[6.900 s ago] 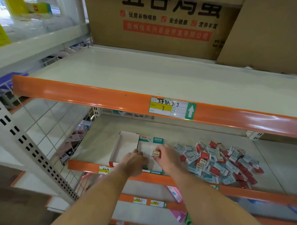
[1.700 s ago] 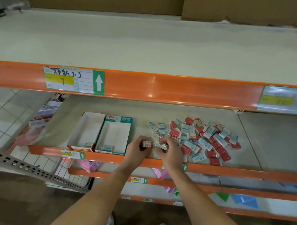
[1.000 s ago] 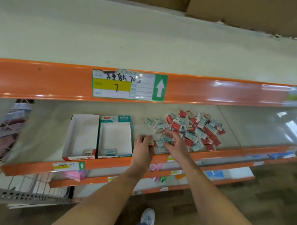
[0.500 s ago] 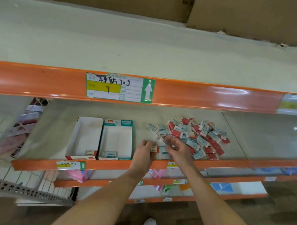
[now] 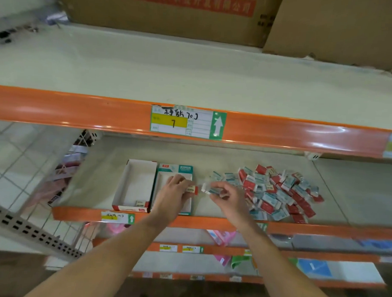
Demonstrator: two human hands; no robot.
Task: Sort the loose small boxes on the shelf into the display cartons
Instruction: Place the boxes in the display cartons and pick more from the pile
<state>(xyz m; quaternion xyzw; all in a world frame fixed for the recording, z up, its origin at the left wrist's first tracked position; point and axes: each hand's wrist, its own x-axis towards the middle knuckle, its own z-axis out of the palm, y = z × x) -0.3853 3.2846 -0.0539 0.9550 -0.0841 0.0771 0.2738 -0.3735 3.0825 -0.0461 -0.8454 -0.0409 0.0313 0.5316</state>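
A pile of loose small red and teal boxes [image 5: 275, 193] lies on the right of the lower shelf. Two open display cartons stand side by side to its left: a red-trimmed carton [image 5: 133, 186] with one small box at its front, and a teal carton [image 5: 178, 170]. My left hand [image 5: 173, 194] hovers over the teal carton, pinching a small red box [image 5: 192, 189]. Between the teal carton and the pile, my right hand [image 5: 229, 196] holds a small teal box [image 5: 211, 190].
The orange front lip [image 5: 321, 230] of the lower shelf runs just under my wrists. An orange beam with a price label [image 5: 187, 122] overhangs above. Large cardboard cartons [image 5: 164, 11] stand on the upper shelf. A wire side panel [image 5: 63, 166] closes the left end.
My left hand has carried the red box left, from beside the pile to over the teal carton. My right hand has lifted a teal box off the pile's edge.
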